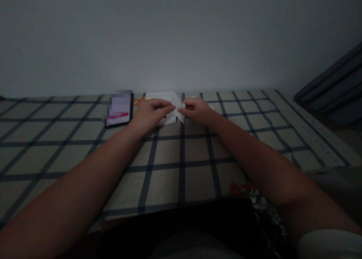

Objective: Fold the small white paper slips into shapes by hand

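A small piece of folded white paper (177,110) with pointed corners stands between my two hands, above the checked tablecloth. My left hand (154,111) pinches its left side between thumb and fingers. From the other side, my right hand (196,110) grips the paper's right edge with thumb and curled forefinger. Behind and beneath my left hand lies a flat stack of white paper (158,96), partly covered by the hand. A bit of something white (210,107) shows behind my right hand; its kind is hidden.
A tablet or phone (120,110) with a lit, blurred screen leans left of my left hand. The checked cloth (169,168) covers the table up to a plain wall (181,36). Dark folded fabric (336,85) hangs at the right. A dark shape lies at the near edge.
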Demonstrator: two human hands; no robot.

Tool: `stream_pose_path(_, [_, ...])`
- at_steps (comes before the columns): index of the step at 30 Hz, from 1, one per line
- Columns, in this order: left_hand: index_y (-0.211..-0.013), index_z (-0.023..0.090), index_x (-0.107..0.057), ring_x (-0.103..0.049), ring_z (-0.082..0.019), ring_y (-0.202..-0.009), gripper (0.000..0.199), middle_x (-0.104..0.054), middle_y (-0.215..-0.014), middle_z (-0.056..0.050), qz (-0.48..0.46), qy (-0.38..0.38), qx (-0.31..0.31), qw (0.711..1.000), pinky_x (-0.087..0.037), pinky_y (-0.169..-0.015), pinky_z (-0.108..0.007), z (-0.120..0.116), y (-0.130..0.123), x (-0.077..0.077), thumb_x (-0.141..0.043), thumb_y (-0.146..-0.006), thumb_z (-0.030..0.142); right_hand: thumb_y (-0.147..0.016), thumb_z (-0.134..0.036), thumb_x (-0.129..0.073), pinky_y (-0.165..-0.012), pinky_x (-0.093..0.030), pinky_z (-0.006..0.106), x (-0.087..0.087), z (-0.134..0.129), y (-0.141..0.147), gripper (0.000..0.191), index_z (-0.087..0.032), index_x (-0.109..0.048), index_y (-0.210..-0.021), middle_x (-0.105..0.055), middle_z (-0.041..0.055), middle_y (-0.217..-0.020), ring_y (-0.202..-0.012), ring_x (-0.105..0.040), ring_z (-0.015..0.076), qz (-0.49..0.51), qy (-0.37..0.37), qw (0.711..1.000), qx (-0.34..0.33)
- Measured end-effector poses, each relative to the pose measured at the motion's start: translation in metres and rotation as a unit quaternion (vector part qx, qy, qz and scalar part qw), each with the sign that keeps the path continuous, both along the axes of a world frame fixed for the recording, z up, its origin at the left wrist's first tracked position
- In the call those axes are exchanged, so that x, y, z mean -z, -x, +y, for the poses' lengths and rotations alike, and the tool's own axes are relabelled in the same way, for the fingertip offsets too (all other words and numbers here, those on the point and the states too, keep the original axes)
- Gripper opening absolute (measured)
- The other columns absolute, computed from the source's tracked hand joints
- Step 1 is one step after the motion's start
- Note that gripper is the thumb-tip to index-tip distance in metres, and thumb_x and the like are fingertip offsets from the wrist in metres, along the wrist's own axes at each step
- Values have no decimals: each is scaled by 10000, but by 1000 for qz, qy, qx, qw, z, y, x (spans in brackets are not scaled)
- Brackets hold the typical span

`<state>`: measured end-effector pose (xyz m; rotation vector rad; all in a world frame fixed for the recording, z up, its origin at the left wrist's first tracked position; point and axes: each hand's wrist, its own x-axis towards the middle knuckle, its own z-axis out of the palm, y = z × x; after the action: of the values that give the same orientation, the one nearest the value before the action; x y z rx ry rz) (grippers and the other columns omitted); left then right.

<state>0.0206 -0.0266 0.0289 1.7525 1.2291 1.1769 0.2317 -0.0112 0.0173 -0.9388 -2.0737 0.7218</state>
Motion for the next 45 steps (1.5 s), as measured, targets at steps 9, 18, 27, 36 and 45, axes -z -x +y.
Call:
stream_pose_path(9, [-765, 164, -775, -596, -150, -618, 224, -697, -664, -25, -12, 16, -7, 1000, -479, -608, -269, -2, -3, -3, -838, -719, 374, -883, -429, -619, -605, -275, 278, 0, 1, 0, 317, -183, -524, -708, -425, -50, -648, -634, -386, 107, 4, 12, 1000, -5])
stream_pose_path(18, [-823, 165, -770, -584, -131, -593, 274, -725, -728, -28, -15, -4, 0, 1000, -472, -573, -247, 1, -2, 7, -781, -771, 434, -868, -431, -607, -597, -279, 269, 2, 3, 1, 322, -192, -501, -680, -419, -57, -630, -617, -383, 100, 23, 5, 999, -24])
stream_pose_path(27, [-754, 177, -745, -644, -153, -691, 168, -748, -785, -37, 39, -101, -34, 994, -509, -647, -253, -2, -1, 7, -734, -800, 339, -873, -455, -621, -602, -274, 268, -1, 0, 2, 341, -191, -506, -690, -407, -62, -632, -616, -359, 96, 21, 23, 999, -34])
stream_pose_path(36, [-703, 184, -723, -637, -149, -663, 161, -739, -744, -25, 74, -138, -46, 987, -506, -642, -256, -4, 0, 6, -712, -805, 309, -871, -434, -602, -579, -264, 268, -3, -2, 5, 312, -189, -516, -697, -408, -59, -634, -593, -361, 92, 14, 11, 998, -54])
stream_pose_path(45, [-643, 192, -667, -605, -145, -607, 263, -662, -620, -10, 60, -103, -33, 992, -479, -599, -250, -5, -1, -1, -672, -840, 365, -873, -455, -609, -584, -273, 267, -3, -2, 4, 337, -193, -502, -689, -399, -63, -628, -596, -362, 94, 10, 21, 998, -52])
